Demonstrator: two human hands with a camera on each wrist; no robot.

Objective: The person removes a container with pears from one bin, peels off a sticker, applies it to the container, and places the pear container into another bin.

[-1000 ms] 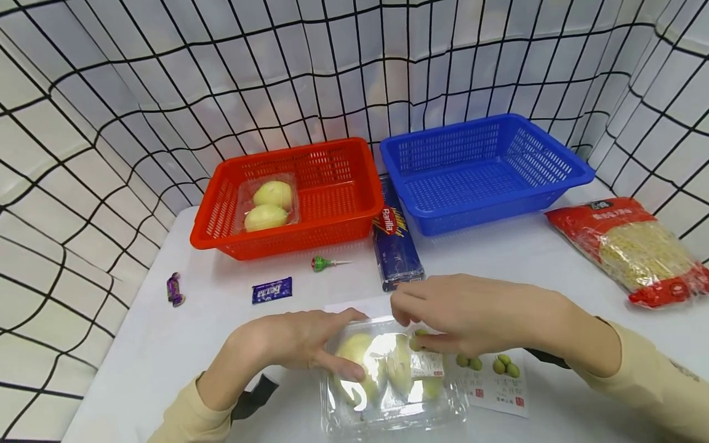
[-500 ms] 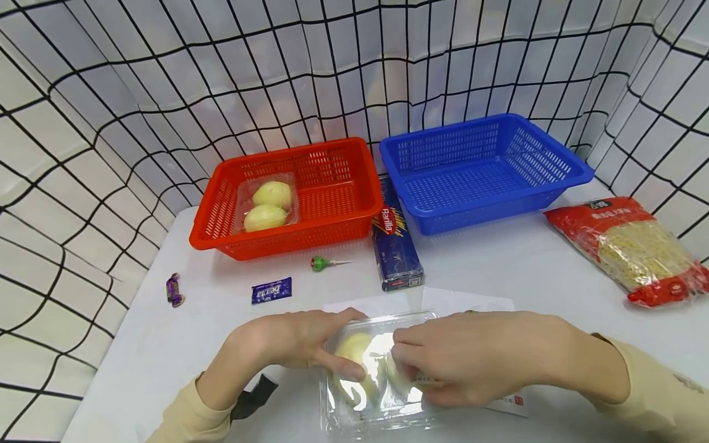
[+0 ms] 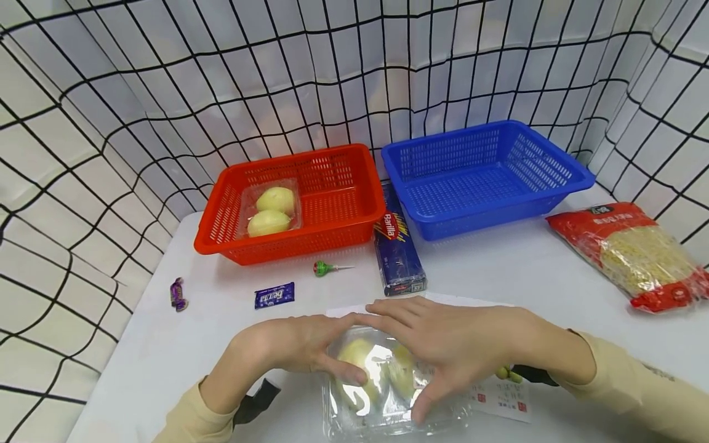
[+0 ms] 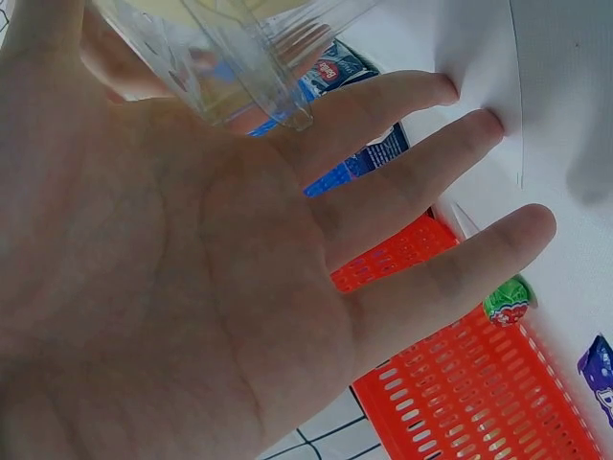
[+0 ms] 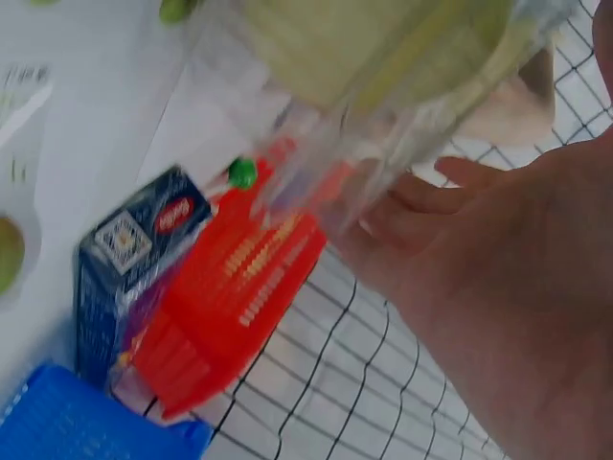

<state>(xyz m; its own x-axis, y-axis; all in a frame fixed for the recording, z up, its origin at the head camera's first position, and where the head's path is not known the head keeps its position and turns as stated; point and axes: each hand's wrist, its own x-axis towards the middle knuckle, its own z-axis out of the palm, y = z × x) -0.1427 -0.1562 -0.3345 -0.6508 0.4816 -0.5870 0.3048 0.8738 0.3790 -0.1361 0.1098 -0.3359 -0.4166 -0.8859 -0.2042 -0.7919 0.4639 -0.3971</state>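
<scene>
A clear plastic box [image 3: 365,415] with pale yellow melons inside lies near the table's front edge. My left hand [image 3: 290,344] holds its left end, thumb laid on the lid and fingers past the far corner. In the left wrist view the box [image 4: 239,57] sits between thumb and index finger, the other fingers stretched out. Spread over the box's right half is my right hand [image 3: 448,335], its fingertips at the far edge and thumb near the front right of the lid. It covers most of a white label. The right wrist view shows the box [image 5: 374,57] blurred.
Behind stand a red basket [image 3: 332,231], with another melon pack [image 3: 268,223] inside, and a blue basket [image 3: 498,209]. A Barilla box [image 3: 401,261], lollipop [image 3: 322,268], blue-wrapped sweet [image 3: 274,296], purple-wrapped candy [image 3: 178,295], printed sheet [image 3: 504,400] and red food bag [image 3: 631,252] lie around.
My right hand has gone from curled fingers on the box's right part to spread fingers across the lid and its far edge. My left hand stays in place. The head view tilts slightly.
</scene>
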